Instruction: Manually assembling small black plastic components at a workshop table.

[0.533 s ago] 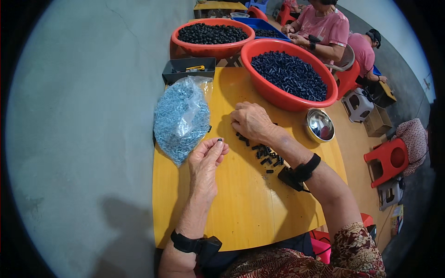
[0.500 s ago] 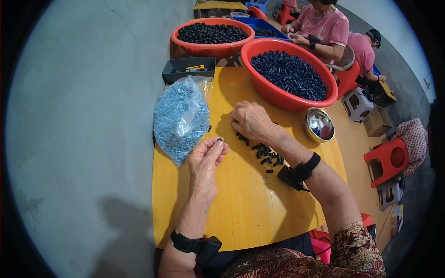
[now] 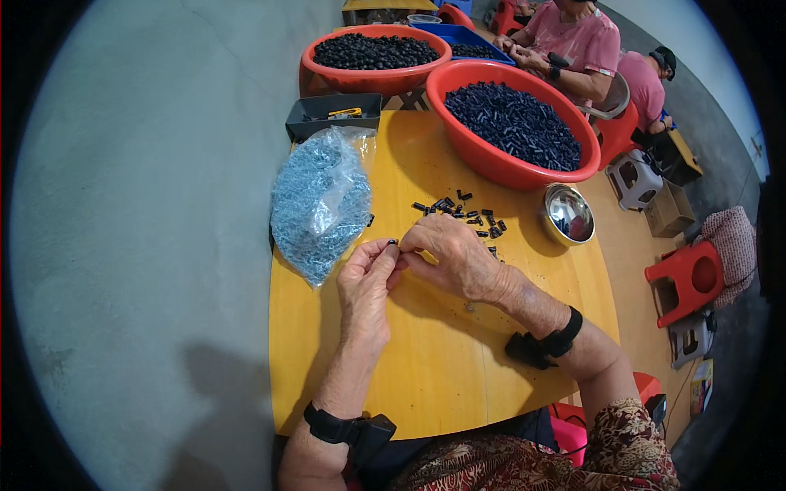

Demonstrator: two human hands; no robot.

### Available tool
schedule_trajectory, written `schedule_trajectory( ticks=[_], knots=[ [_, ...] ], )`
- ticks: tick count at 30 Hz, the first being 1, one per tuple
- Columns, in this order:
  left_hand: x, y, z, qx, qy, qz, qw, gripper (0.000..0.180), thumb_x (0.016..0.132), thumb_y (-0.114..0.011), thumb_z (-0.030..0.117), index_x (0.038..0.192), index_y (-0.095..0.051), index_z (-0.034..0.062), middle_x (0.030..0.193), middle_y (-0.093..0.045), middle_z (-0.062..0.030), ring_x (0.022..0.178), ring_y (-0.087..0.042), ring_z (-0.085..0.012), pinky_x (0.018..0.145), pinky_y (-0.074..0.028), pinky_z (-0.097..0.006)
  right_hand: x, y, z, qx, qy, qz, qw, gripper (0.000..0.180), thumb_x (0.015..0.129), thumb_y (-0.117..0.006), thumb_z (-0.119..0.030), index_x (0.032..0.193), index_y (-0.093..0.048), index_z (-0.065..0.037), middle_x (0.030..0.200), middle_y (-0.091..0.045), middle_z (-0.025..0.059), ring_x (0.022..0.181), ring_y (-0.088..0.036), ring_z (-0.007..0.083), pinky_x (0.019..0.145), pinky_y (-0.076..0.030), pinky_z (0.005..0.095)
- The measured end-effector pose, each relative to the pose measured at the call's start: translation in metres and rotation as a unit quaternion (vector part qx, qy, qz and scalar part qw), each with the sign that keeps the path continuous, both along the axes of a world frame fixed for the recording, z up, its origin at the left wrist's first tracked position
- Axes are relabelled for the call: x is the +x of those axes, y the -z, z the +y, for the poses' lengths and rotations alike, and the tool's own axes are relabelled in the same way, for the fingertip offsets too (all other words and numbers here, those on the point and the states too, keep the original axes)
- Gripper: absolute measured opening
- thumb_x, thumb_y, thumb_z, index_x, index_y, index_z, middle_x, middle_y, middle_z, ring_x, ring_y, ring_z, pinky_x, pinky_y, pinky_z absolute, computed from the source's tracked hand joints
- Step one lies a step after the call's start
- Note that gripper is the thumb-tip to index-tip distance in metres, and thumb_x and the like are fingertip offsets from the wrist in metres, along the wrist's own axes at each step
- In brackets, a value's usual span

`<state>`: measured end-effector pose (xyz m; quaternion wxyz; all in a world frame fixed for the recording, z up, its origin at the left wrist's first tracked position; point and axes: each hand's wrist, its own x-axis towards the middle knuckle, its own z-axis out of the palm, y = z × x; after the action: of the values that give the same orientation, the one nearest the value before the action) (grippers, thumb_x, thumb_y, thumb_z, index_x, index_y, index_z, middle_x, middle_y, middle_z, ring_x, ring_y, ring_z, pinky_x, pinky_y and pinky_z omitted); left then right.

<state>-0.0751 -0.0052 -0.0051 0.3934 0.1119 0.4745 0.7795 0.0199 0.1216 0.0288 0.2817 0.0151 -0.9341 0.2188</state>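
Observation:
At the table's middle, my left hand (image 3: 365,282) pinches a small black cylindrical piece (image 3: 393,242) between thumb and index finger. The fingertips of my right hand (image 3: 458,255) are pressed together and meet it at that piece; whatever they hold is hidden. Several short black tubular pieces (image 3: 494,232) lie scattered on the yellow table (image 3: 426,368), just beyond my right hand. Left of my hands rests a clear plastic bag (image 3: 319,200) full of small light-blue bits, too fine to name.
A steel bowl (image 3: 563,198) with a few dark pieces stands at the right edge. Beyond are a red basin (image 3: 471,151) of black tubes, another red basin (image 3: 360,80) of round black parts and a grey tray (image 3: 311,127) holding a yellow cutter (image 3: 344,112). A wall (image 3: 164,245) borders the left.
My right hand has come back toward me from the scattered pieces to my left fingertips. The loose pieces are now spread farther away on the table. My left hand keeps its pinch.

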Motion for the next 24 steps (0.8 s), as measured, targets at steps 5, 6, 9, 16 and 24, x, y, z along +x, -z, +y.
schedule_trajectory(
  ticks=[5, 6, 9, 16, 24],
  knots=[
    [0.001, 0.002, -0.001, -0.002, 0.007, 0.025, 1.000, 0.011, 0.091, -0.065, 0.010, 0.100, -0.063, 0.0031, 0.090, -0.065, -0.0017, 0.081, -0.061, -0.0082, 0.074, -0.048, -0.020, 0.009, 0.000, -0.010, -0.039, -0.005, 0.024, 0.999, 0.017, 0.074, -0.069, -0.003, 0.087, -0.058, -0.004, 0.080, -0.058, 0.0110, 0.079, -0.059, 0.0304, 0.070, -0.047, 0.0408],
    [0.003, 0.000, -0.001, -0.001, 0.009, 0.025, 1.000, 0.011, 0.091, -0.065, 0.008, 0.100, -0.063, 0.0023, 0.090, -0.065, -0.0021, 0.081, -0.061, -0.0084, 0.075, -0.049, -0.020, 0.011, -0.002, -0.012, -0.030, 0.007, 0.026, 0.999, 0.018, 0.074, -0.070, -0.002, 0.087, -0.059, -0.005, 0.080, -0.059, 0.0108, 0.079, -0.059, 0.0301, 0.070, -0.047, 0.0403],
    [0.004, -0.002, 0.000, -0.007, 0.016, 0.027, 0.999, 0.011, 0.090, -0.066, 0.005, 0.100, -0.062, 0.0009, 0.090, -0.065, -0.0028, 0.081, -0.061, -0.0088, 0.076, -0.050, -0.021, 0.016, -0.002, -0.014, -0.044, 0.025, 0.033, 0.998, 0.017, 0.074, -0.070, -0.002, 0.087, -0.060, -0.005, 0.080, -0.059, 0.0106, 0.078, -0.058, 0.0299, 0.070, -0.047, 0.0394],
    [0.006, -0.001, -0.002, -0.004, 0.045, 0.032, 0.998, 0.018, 0.089, -0.069, 0.010, 0.105, -0.061, 0.0069, 0.095, -0.065, 0.0003, 0.085, -0.059, -0.0069, 0.079, -0.045, -0.022, 0.024, 0.000, -0.016, -0.145, 0.072, 0.024, 0.987, 0.017, 0.078, -0.072, -0.006, 0.092, -0.063, -0.001, 0.082, -0.064, 0.0107, 0.077, -0.064, 0.0258, 0.069, -0.052, 0.0347],
    [0.015, -0.012, -0.003, 0.042, 0.032, -0.003, 0.999, 0.017, 0.088, -0.068, 0.006, 0.103, -0.062, 0.0018, 0.090, -0.063, -0.0004, 0.079, -0.056, -0.0048, 0.070, -0.045, -0.018, 0.032, 0.000, -0.022, -0.256, 0.094, 0.028, 0.962, 0.014, 0.081, -0.071, -0.006, 0.092, -0.067, 0.001, 0.086, -0.067, 0.0094, 0.079, -0.068, 0.0183, 0.073, -0.054, 0.0285]
  ],
)
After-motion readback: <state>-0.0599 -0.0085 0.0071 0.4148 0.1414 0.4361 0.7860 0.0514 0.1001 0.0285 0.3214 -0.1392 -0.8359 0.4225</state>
